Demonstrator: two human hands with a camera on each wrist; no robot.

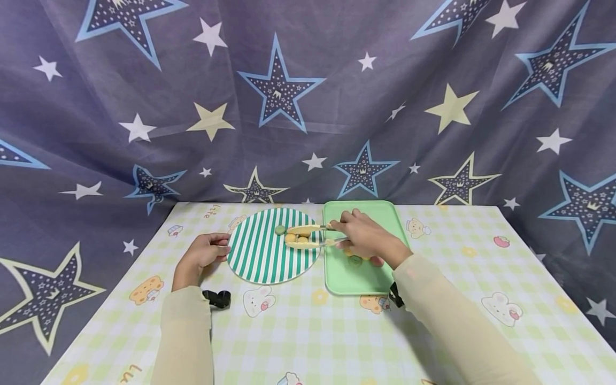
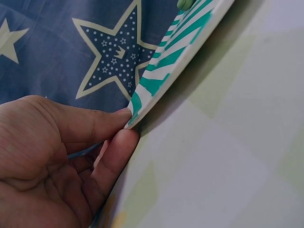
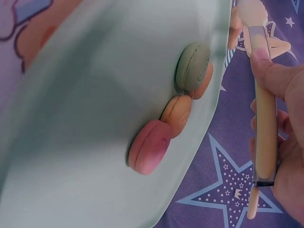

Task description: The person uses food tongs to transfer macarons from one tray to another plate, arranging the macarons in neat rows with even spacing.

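Observation:
My left hand [image 1: 201,252] pinches the left rim of a round green-and-white striped plate [image 1: 255,256]; in the left wrist view, thumb and finger [image 2: 118,152] meet at its edge. My right hand [image 1: 366,235] grips cream-coloured tongs [image 3: 265,128] with metal parts, reaching left over the plate. Between and beside the tong tips are yellow macarons [image 1: 291,238]. A green macaron [image 1: 280,230] sits just left of the tips on the plate. Below my right hand lies a light green tray [image 1: 366,280], partly hidden by that hand and sleeve.
On the tray, the right wrist view has a green macaron [image 3: 194,66], an orange macaron [image 3: 176,115] and a pink macaron [image 3: 149,146] in a row, with another orange one partly hidden. A checked tablecloth [image 1: 298,331] covers the table; a starry curtain [image 1: 317,112] hangs behind.

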